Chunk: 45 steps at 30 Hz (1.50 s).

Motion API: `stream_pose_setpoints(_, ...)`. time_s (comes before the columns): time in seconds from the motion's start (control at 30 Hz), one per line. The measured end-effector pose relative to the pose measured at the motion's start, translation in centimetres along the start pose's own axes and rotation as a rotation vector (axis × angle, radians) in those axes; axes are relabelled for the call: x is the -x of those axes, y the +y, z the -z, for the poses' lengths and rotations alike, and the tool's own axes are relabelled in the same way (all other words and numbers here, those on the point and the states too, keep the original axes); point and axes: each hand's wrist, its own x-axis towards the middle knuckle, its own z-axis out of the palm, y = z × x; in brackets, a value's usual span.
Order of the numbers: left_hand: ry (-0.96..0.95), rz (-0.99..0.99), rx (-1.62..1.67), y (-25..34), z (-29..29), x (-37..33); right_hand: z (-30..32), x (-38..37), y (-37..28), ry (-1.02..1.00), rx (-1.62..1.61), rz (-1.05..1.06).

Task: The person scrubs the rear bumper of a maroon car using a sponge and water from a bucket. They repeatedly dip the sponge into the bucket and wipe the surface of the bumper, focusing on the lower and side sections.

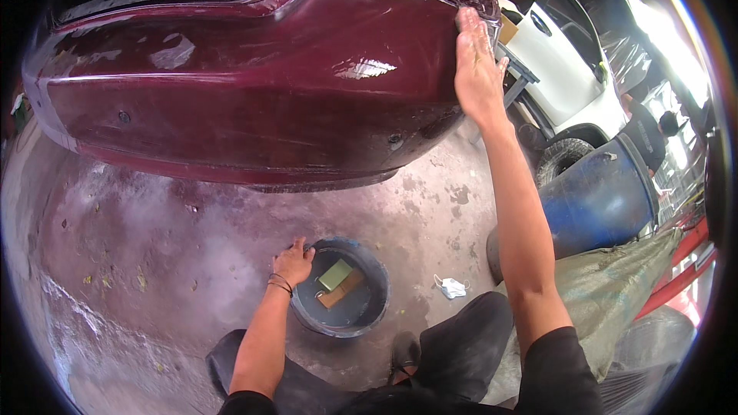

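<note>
A glossy dark red car bumper or body panel [254,107] stretches across the upper part of the head view, wet in places. My right hand [478,69] lies along its right end, fingers stretched out and close together. Anything thin under that palm is hidden. Lower down, my left hand [294,263] is at the rim of a round dark bucket [378,277], its fingers bent over the edge. In the bucket's greyish water are a green block [335,274] and a brown rectangular piece [343,290].
A white face mask [451,287] lies on the stained concrete floor [192,238]. To the right are a blue barrel [600,204], a greenish sheet [592,292], and a white car [561,61] behind. A person in dark clothes [646,134] is at far right.
</note>
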Motion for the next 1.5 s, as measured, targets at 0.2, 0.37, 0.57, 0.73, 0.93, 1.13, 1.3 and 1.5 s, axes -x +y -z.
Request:
stream_pose_setpoints(0.2, 0.102, -0.035, 0.058, -2.3, 1.1, 0.5, -3.7, 5.6, -8.0, 0.003, 0.081, 0.168)
stream_pose_setpoints(0.37, 0.102, -0.1, 0.088, 0.8, -0.1, 1.3, -0.9, 0.3, 4.1, 0.097, -0.067, -0.008)
stream_pose_setpoints(0.57, 0.16, -0.065, 0.174, -2.3, 0.9, 0.2, -5.3, 10.6, -6.4, 0.106, -0.169, 0.106)
stream_pose_setpoints(0.73, 0.277, -0.083, 0.186, -0.4, -1.2, 2.2, -3.7, 9.1, 1.2, 0.154, -0.041, 0.135)
stream_pose_setpoints(0.93, 0.22, 0.065, 0.148, -0.6, -0.6, 3.4, -4.2, 11.0, -12.4, 0.095, -0.063, 0.174)
stream_pose_setpoints(1.13, -0.012, 0.12, -0.184, 3.2, 3.5, 7.1, -3.8, 11.8, -10.5, -0.088, 0.262, 0.737)
stream_pose_setpoints(1.3, 0.017, -0.036, -0.046, 5.7, 8.2, 12.0, -5.2, 12.8, -6.9, -0.07, 0.322, 0.819)
stream_pose_setpoints(1.5, 0.072, 0.025, -0.11, 4.2, 8.0, 10.4, -10.1, 8.0, -26.4, 0.004, 0.023, 1.127)
